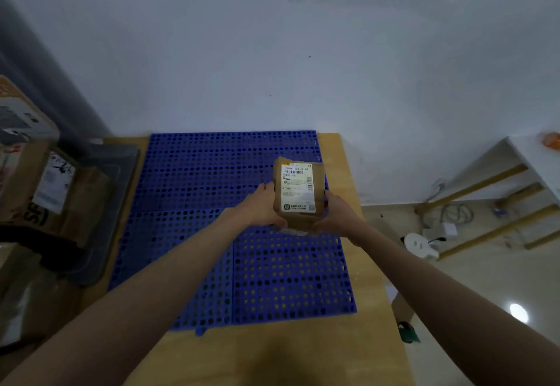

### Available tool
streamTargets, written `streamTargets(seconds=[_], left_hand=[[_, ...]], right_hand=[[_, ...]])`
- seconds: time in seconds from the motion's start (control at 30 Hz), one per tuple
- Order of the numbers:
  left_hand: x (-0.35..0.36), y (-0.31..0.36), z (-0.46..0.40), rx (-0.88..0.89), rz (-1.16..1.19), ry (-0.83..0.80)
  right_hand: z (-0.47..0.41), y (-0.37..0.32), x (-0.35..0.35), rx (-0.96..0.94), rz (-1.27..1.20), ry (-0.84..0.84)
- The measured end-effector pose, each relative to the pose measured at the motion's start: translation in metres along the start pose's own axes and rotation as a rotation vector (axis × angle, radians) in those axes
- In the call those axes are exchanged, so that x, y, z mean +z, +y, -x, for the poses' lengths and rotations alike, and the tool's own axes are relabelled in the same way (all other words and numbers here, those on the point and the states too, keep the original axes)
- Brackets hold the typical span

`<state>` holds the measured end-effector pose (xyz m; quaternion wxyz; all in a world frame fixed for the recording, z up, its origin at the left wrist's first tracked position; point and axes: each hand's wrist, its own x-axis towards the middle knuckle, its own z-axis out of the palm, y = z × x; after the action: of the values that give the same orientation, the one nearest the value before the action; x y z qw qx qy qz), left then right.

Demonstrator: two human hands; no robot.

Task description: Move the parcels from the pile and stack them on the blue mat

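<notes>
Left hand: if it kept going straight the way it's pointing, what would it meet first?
Probably only bare blue mat, then the wall; the left hand grips the parcel with the right hand. Depth is unclear.

parcel pile (39, 179) blurred, cut off left

A pale wall (303, 52) is rising behind the wooden surface (375, 264). At right, a glossy floor (485, 279) is reflecting light beneath a white shelf rack (500, 191).
</notes>
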<state>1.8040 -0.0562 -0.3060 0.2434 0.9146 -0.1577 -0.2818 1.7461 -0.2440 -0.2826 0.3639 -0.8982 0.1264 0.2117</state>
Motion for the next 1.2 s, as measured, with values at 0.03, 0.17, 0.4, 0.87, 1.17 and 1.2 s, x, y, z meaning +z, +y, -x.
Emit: streamTargets(seconds=[0.03, 0.17, 0.4, 0.87, 1.17, 1.2], left_hand=[[-0.003, 0.002, -0.011, 0.006, 0.008, 0.007], [-0.015, 0.008, -0.059, -0.003, 0.034, 0.034], [-0.030, 0.005, -0.137, -0.050, 0.115, 0.030], [-0.029, -0.024, -0.239, -0.085, 0.167, 0.126], [-0.034, -0.022, -0.248, -0.118, 0.090, 0.165], [-0.037, -0.021, -0.247, -0.136, 0.071, 0.150]], right_hand=[[-0.013, 0.000, -0.006, -0.003, -0.003, 0.000], [-0.064, 0.002, -0.028, -0.015, 0.010, 0.013], [-0.151, 0.006, -0.053, -0.020, 0.060, 0.009], [-0.265, 0.015, -0.059, -0.058, 0.095, -0.018], [-0.278, 0.011, -0.053, -0.094, 0.127, 0.091], [-0.276, 0.012, -0.052, -0.075, 0.144, 0.100]])
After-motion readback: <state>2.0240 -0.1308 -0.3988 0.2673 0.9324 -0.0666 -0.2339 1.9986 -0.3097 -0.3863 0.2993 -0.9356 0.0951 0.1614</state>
